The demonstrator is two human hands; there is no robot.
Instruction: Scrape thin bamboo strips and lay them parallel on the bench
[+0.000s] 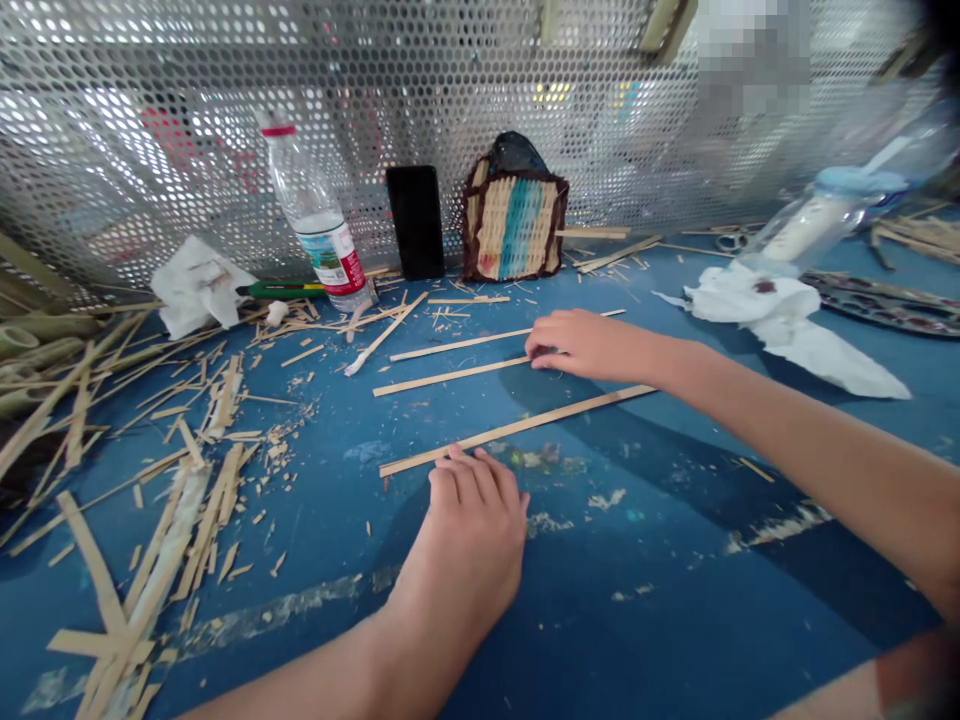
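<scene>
Three thin bamboo strips lie roughly side by side on the blue tabletop. My left hand is at the nearest bamboo strip, its bent fingertips against the strip's near edge and its fingers slightly apart; the thumb is hidden. Farther back, my right hand has thumb and fingers closed on the middle bamboo strip, whose right end is hidden by the hand. Just beyond it, the far bamboo strip passes behind the right fingers and shows again on the other side.
Bamboo scraps litter the left side. Along the perforated metal panel stand a plastic bottle, a black phone and a small woven basket. Crumpled tissue, a lidded cup and a dark palette are at right.
</scene>
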